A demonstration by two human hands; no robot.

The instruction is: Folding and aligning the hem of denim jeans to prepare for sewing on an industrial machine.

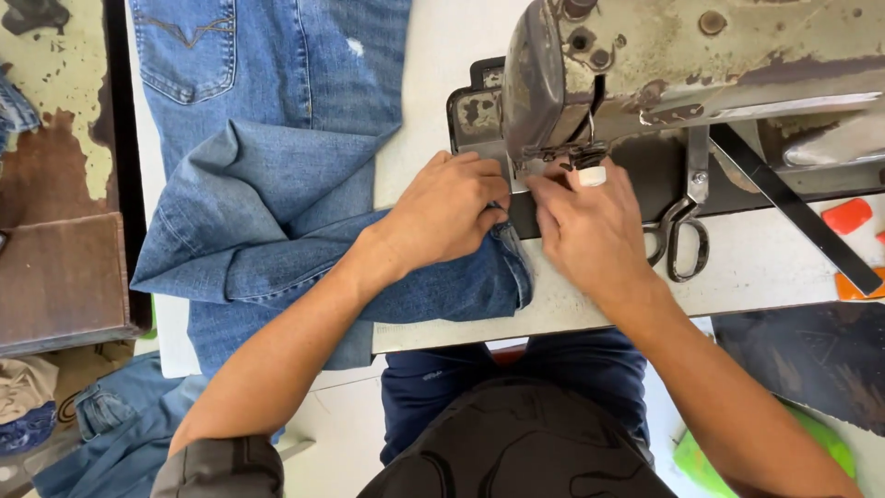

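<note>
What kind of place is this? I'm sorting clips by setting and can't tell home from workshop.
Probably a small tailoring or garment repair workshop. A worn industrial sewing machine sits on the table, blue jeans are fed under it by both hands, scissors lie beside it, and more denim is piled on the floor.

We count one worn grey metal sewing machine (682,65), one pair of blue denim jeans (277,166) on the white table (765,267), and two more denim pieces: one on the floor (120,429), one at the left edge (14,111). One pair of steel scissors (682,226). Two bare hands: left (447,207), right (590,231). Two orange plastic bits: one (846,215), two (857,286).
</note>
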